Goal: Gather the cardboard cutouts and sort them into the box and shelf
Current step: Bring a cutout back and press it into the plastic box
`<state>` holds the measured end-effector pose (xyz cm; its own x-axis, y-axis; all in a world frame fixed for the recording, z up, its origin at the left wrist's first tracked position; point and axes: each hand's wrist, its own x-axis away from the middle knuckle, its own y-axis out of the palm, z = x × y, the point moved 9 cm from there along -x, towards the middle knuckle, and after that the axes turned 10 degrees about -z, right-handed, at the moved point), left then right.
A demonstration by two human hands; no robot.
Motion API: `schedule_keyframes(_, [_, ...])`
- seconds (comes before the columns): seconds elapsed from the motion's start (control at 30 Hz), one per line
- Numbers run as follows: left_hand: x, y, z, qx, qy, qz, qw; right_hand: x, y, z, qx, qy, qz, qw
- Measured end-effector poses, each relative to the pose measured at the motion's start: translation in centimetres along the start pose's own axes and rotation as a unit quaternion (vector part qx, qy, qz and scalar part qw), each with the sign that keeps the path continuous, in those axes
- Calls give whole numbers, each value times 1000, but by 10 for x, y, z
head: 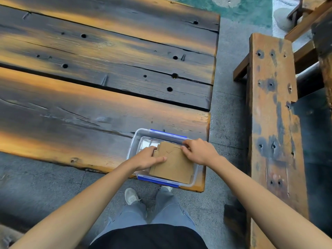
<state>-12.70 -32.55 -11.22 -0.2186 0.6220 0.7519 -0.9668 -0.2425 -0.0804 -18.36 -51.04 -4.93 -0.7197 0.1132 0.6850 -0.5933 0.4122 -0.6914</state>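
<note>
While my left hand [146, 159] and right hand [196, 151] press their fingers on the cardboard cutouts [173, 165] stacked in the clear box [133, 146] on the bench [71, 105], these light, bendable sheets seem best pinched by their edges.

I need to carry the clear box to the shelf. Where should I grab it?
Take the clear box by its two short ends, one hand from each side, under the rim. The blue clips line the long sides, and the cardboard cutouts lie loose inside, so keep it level.
</note>
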Motion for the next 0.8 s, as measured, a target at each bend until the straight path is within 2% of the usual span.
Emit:
schedule_keyframes(0.23, [3, 8, -3, 33, -2, -21, 999, 1, 4, -1, -40, -46, -56, 997])
schedule_keyframes(0.33, [4, 5, 2, 48, 0, 3, 999, 6, 11, -3, -27, -61, -63, 996])
schedule_keyframes(0.43, [2, 0, 7, -13, -18, 45, 999, 9, 15, -6, 2, -52, -33, 998])
schedule_keyframes(0.5, [1, 3, 8, -64, -51, 47, 996, 8, 19, -16, 4, -63, -31, 998])
schedule_keyframes(0.63, [0, 4, 13, -177, -93, 27, 979, -1, 35, -28, -50, -58, -91, 993])
schedule_keyframes(0.8, [4, 9, 23, -203, -119, -17, 972, -5, 41, -33, -52, -76, -145, 985])
